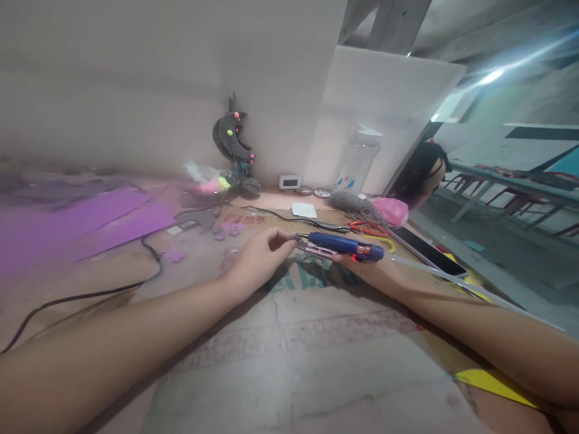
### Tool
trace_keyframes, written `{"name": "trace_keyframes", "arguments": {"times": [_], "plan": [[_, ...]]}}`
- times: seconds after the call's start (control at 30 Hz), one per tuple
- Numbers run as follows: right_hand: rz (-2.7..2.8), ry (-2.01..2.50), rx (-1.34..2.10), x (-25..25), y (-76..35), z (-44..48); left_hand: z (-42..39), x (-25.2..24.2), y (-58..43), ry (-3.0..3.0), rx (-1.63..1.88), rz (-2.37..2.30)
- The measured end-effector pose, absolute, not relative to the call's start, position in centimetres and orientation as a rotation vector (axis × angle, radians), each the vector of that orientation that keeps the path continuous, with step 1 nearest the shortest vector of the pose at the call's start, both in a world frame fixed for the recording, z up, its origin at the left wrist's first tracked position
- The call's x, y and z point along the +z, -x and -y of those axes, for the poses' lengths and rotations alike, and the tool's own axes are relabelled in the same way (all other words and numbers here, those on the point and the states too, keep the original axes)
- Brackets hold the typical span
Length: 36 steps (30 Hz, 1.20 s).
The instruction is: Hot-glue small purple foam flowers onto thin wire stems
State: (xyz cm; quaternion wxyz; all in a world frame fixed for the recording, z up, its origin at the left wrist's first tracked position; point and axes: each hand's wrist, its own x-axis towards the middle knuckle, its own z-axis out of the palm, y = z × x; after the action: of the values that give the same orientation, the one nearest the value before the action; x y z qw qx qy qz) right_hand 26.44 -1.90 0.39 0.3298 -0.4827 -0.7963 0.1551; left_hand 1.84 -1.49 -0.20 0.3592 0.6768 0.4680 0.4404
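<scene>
In the middle of the head view, my right hand [362, 269] is wrapped round a blue hot glue gun [337, 242], its nozzle pointing left and a red light lit on its underside. A long pale glue stick [434, 270] runs out of its back over my right forearm. My left hand [256, 258] is closed in a pinch at the nozzle tip, on a small purplish piece [295, 239] whose shape is too blurred to make out. Small purple flower shapes [230, 228] lie on the board beyond my left hand.
Purple sheets [113, 217] and a black cable [151, 265] are at left. Behind stand a dark crescent moon ornament [230, 137], a small digital clock [289, 181] and a clear bottle [357, 160]. Grey yarn [350, 204], orange-handled pliers [368, 228] and a phone [427, 250] lie right. Another person [423, 172] is beyond.
</scene>
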Motion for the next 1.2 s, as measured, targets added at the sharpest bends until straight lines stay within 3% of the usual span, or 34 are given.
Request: {"name": "trace_keyframes", "arguments": {"times": [1.2], "plan": [[2.048,1.346,0.366,0.88,-26.01,2.26,1.35,-0.09,-1.73,-1.662,1.147,-1.230]]}}
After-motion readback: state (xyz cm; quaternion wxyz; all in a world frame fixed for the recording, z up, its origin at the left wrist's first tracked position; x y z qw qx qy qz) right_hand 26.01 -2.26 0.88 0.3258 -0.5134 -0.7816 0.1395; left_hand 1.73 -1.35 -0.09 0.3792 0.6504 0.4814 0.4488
